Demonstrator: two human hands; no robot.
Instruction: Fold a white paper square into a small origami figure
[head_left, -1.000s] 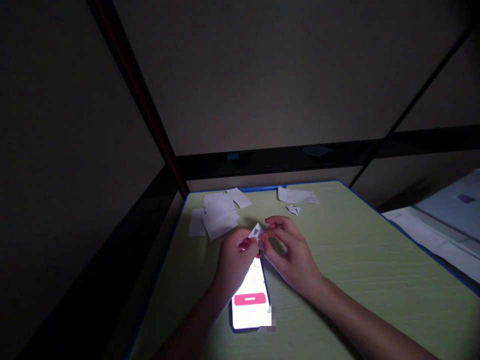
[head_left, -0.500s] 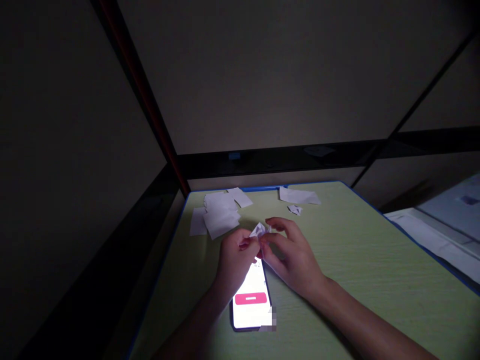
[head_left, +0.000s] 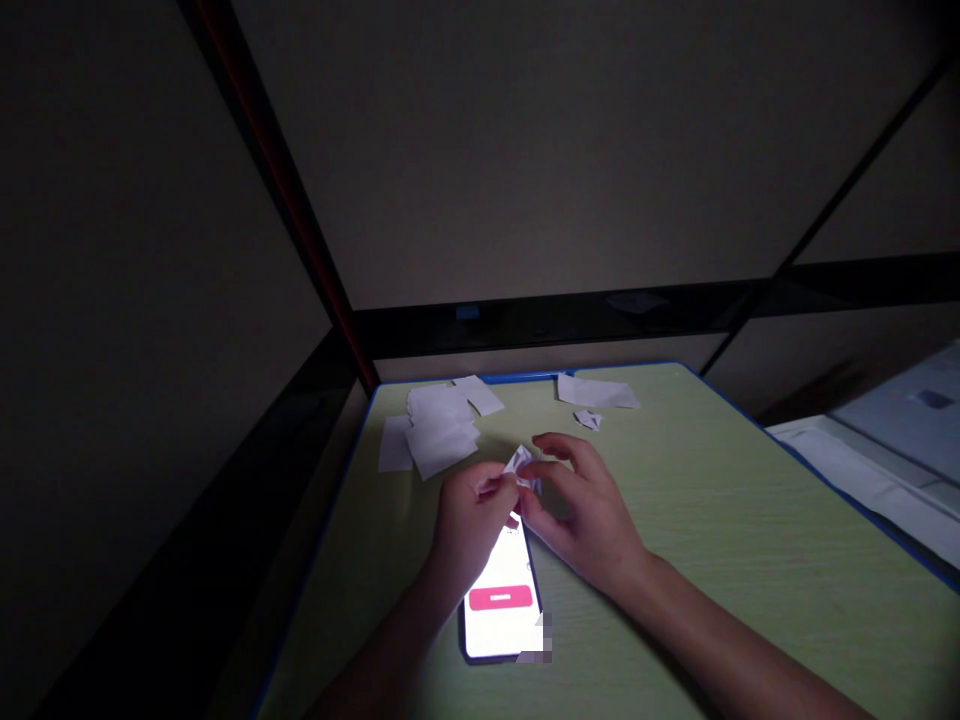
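Observation:
A small folded piece of white paper (head_left: 520,462) is held up above the table, between my two hands. My left hand (head_left: 474,515) pinches its left side between thumb and fingers. My right hand (head_left: 581,505) has its thumb and index finger at the paper's right side, with the other fingers bent above. Below the hands lies a phone (head_left: 501,625), its screen lit white with a red button; my left hand hides its upper part. A second small folded paper (head_left: 588,419) rests on the table beyond my right hand.
Several white paper sheets (head_left: 441,440) lie overlapping at the far left of the light green table (head_left: 720,500). A long paper strip (head_left: 598,391) lies near the blue-edged far side. A dark wall rises behind, and a white surface (head_left: 892,480) stands at right.
The fingers of my right hand have shifted slightly over the folded paper, which has turned a little. My left hand keeps its pinch. The rest looks the same.

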